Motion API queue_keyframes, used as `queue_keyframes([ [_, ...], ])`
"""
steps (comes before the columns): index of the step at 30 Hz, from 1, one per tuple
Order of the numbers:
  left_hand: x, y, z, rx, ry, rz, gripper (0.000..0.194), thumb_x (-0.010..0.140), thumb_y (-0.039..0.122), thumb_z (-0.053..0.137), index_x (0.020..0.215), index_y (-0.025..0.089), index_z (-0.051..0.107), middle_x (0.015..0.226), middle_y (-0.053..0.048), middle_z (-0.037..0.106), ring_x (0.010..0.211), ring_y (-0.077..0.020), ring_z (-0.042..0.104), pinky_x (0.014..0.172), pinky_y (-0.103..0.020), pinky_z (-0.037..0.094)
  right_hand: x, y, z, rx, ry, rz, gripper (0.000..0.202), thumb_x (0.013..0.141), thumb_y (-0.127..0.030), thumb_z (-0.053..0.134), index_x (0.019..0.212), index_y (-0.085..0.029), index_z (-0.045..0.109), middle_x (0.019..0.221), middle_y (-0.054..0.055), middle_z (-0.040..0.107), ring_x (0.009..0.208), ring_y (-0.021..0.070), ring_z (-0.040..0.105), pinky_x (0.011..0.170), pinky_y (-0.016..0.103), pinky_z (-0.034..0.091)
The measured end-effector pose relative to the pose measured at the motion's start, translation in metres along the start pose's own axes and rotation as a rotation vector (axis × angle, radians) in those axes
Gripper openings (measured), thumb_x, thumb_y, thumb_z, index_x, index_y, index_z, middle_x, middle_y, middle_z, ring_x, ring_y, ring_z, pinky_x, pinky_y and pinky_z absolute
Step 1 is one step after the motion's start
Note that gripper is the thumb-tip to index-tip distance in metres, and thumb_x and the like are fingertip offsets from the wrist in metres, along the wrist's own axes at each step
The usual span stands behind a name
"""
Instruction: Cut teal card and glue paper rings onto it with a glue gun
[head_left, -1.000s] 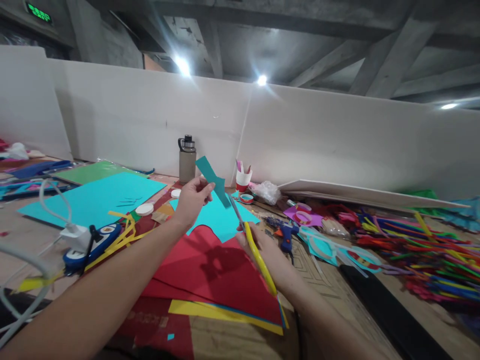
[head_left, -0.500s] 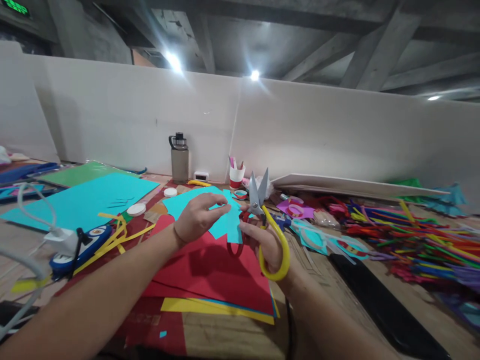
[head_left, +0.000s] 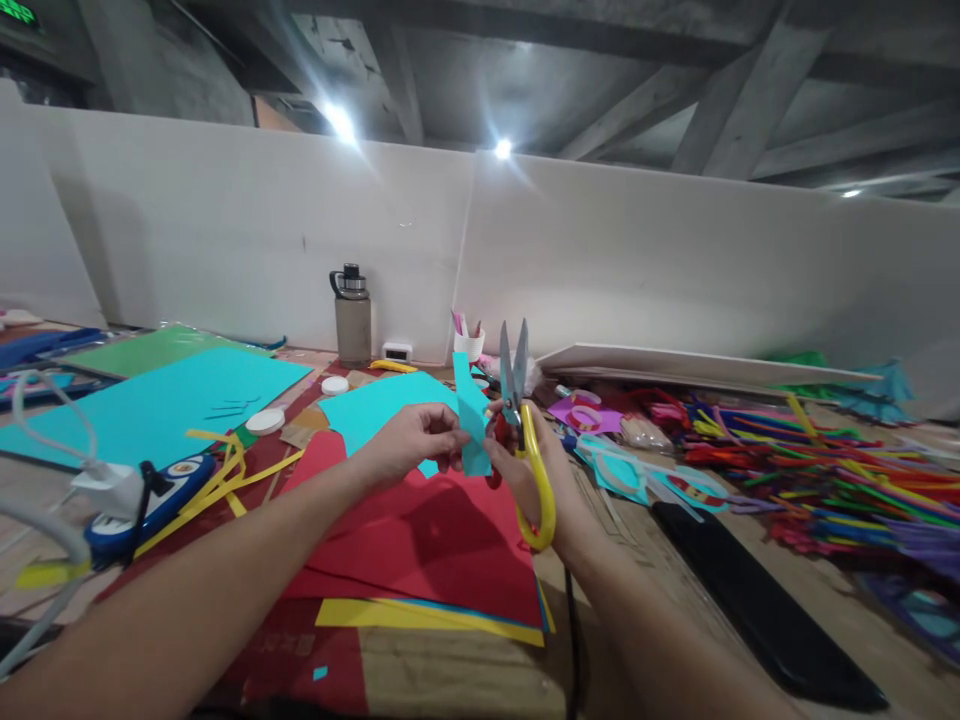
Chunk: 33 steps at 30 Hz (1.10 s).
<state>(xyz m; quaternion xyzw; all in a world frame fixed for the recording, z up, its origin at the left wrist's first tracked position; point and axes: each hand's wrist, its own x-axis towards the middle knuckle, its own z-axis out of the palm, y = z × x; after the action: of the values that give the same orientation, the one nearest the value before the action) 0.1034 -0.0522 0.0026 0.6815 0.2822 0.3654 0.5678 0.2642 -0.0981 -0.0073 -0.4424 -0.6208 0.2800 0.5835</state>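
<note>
- Left hand (head_left: 418, 440): thumb and fingers closed on small cyan piece (head_left: 472, 412), held upright above red paper (head_left: 450, 560)
- Right hand (head_left: 561, 475): curled round scissors (head_left: 529, 432), blades pointing up, slightly parted; fingertips by the piece's right edge, contact unclear
- Risk, my judgement: careless squeeze could nick piece or finger, blades being so near; loose pinch could let it bend
- Counts: hands two, scissors one, small piece one, white discs (head_left: 265, 421) two, cup (head_left: 469, 346) one, bottle (head_left: 353, 328) one
</note>
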Motion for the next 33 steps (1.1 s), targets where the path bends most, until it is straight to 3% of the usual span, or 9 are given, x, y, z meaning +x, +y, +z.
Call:
queue_keyframes([
  [5,0.004,0.003,-0.012,-0.038,0.130,0.007,0.029,0.071,0.039,0.068,0.068,0.015,0.053,0.057,-0.003,0.062,0.051,-0.0111,0.056,0.052,-0.024,0.041,-0.001,-0.006,-0.003,-0.039,0.004,0.035,0.024,0.078,-0.034,0.058,0.097,-0.022,0.048,0.071,-0.004,0.049,0.055,0.0089,0.045,0.052,0.022,0.041],
  [11,0.010,0.008,-0.042,-0.256,0.336,0.074,0.028,0.066,0.033,0.073,0.068,0.015,0.052,0.058,0.003,0.055,0.055,-0.0086,0.055,0.053,-0.021,0.038,-0.003,0.000,-0.003,-0.142,-0.168,0.168,0.034,0.081,-0.050,0.050,0.099,-0.020,0.054,0.062,-0.003,0.052,0.050,0.0108,0.046,0.046,0.022,0.037],
  [15,0.012,0.004,-0.043,-0.309,0.367,0.049,0.028,0.064,0.032,0.074,0.069,0.014,0.052,0.061,0.001,0.056,0.056,-0.0088,0.055,0.053,-0.022,0.038,-0.004,0.001,-0.004,-0.198,-0.197,0.165,0.037,0.082,-0.053,0.048,0.099,-0.020,0.055,0.066,-0.002,0.056,0.054,0.0120,0.050,0.050,0.023,0.039],
  [17,0.014,0.005,-0.045,-0.330,0.463,0.064,0.027,0.063,0.031,0.074,0.069,0.014,0.053,0.062,0.000,0.058,0.057,-0.0094,0.056,0.052,-0.021,0.038,-0.003,-0.001,-0.005,-0.252,-0.187,0.143,0.038,0.082,-0.053,0.047,0.099,-0.020,0.054,0.070,-0.001,0.057,0.059,0.0131,0.052,0.055,0.024,0.040],
  [21,0.012,0.025,-0.074,-0.423,0.761,0.305,0.025,0.058,0.024,0.073,0.066,0.016,0.051,0.060,0.002,0.058,0.055,-0.0094,0.055,0.049,-0.021,0.039,-0.005,-0.004,-0.002,-0.535,-0.275,0.126,0.036,0.080,-0.048,0.050,0.101,-0.020,0.057,0.080,0.004,0.062,0.071,0.0172,0.056,0.061,0.025,0.040],
  [25,0.000,0.047,-0.111,-0.395,0.961,0.519,0.021,0.061,0.023,0.069,0.066,0.017,0.050,0.054,0.005,0.055,0.051,-0.0080,0.053,0.049,-0.020,0.040,-0.019,0.001,0.012,-0.781,-0.443,0.076,0.027,0.074,-0.030,0.057,0.098,-0.021,0.063,0.090,0.008,0.064,0.079,0.0194,0.058,0.066,0.026,0.039],
  [28,-0.004,0.047,-0.111,-0.378,0.929,0.476,0.020,0.063,0.023,0.068,0.065,0.017,0.049,0.053,0.004,0.054,0.049,-0.0075,0.051,0.047,-0.020,0.039,-0.030,-0.001,0.019,-0.819,-0.601,0.051,0.038,0.069,-0.021,0.058,0.107,-0.022,0.062,0.099,0.010,0.062,0.087,0.0215,0.058,0.073,0.028,0.041],
  [30,-0.002,0.042,-0.096,-0.358,0.826,0.388,0.022,0.063,0.024,0.068,0.064,0.017,0.048,0.052,0.005,0.052,0.047,-0.0069,0.049,0.046,-0.020,0.038,-0.031,-0.007,0.020,-0.861,-0.666,0.036,0.046,0.066,-0.022,0.062,0.112,-0.024,0.061,0.102,0.011,0.061,0.093,0.0246,0.057,0.078,0.032,0.042],
  [33,-0.002,0.037,-0.064,-0.312,0.630,0.299,0.025,0.065,0.029,0.070,0.070,0.016,0.049,0.058,0.003,0.055,0.050,-0.0069,0.051,0.046,-0.020,0.037,-0.020,-0.016,0.021,-0.909,-0.675,-0.037,0.040,0.067,-0.031,0.067,0.106,-0.025,0.066,0.102,0.011,0.061,0.098,0.0285,0.055,0.083,0.038,0.040],
])
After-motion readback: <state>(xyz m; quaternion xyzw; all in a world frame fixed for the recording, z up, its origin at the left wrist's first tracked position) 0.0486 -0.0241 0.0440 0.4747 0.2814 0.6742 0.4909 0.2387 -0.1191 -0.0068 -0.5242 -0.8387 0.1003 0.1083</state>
